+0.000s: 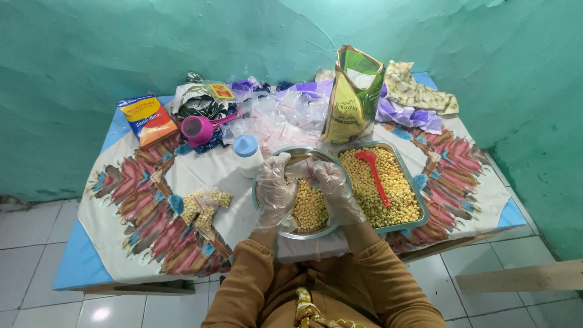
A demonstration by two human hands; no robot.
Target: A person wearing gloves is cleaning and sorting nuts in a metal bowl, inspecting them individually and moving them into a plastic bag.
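Both my hands wear clear plastic gloves and meet over a round metal bowl (274, 228) holding yellow chickpeas. My left hand (274, 191) and my right hand (336, 191) together pinch a small clear zip bag (302, 170) filled with chickpeas above the bowl. To the right stands a rectangular metal tray (419, 200) full of chickpeas, with a red spoon (372, 172) lying in it.
Filled small bags (205, 205) lie left of the bowl. A white bottle with a blue cap (247, 153), a pink scoop (197, 129), an orange box (147, 119), a heap of empty zip bags (282, 118) and a tall green pouch (352, 97) sit behind, near the teal wall.
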